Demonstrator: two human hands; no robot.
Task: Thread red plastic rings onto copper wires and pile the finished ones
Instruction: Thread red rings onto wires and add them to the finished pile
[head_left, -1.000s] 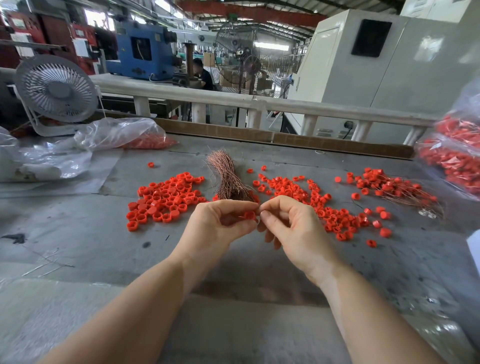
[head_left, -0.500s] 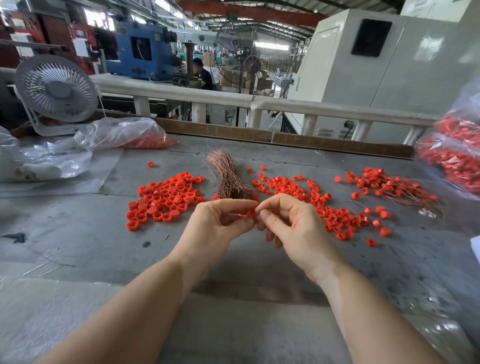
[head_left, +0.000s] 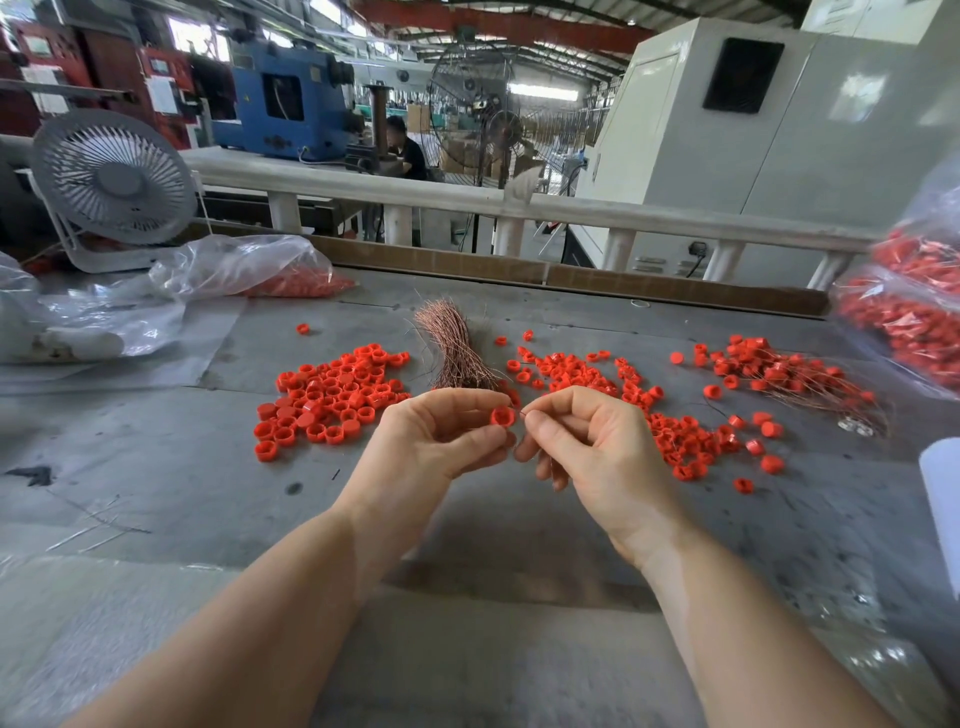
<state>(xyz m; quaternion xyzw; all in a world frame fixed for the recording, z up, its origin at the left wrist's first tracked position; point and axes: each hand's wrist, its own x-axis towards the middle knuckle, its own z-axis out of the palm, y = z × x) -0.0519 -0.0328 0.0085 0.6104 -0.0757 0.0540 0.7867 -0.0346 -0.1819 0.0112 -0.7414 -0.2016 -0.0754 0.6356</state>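
Your left hand (head_left: 441, 441) pinches 1 small red plastic ring (head_left: 502, 417) between thumb and finger, just above the grey table (head_left: 208, 467). Your right hand (head_left: 587, 441) is right beside it, fingers curled, pinching a thin copper wire (head_left: 523, 414) whose tip sits next to the ring. The wire is so thin that you can hardly see it, and I cannot tell if it is in the hole yet.

Here is what could go wrong. If the tip misses the hole, the wire may bend. If you squeeze too softly, the little ring may pop out and roll away among the loose ones.

Behind your left hand lies a heap of loose red rings (head_left: 332, 400). Behind your fingers stands the bundle of bare copper wires (head_left: 454, 348). More loose rings (head_left: 670, 431) spread out past your right hand. Farther right is the pile of finished wires with rings on (head_left: 779, 371), where this 1 goes.
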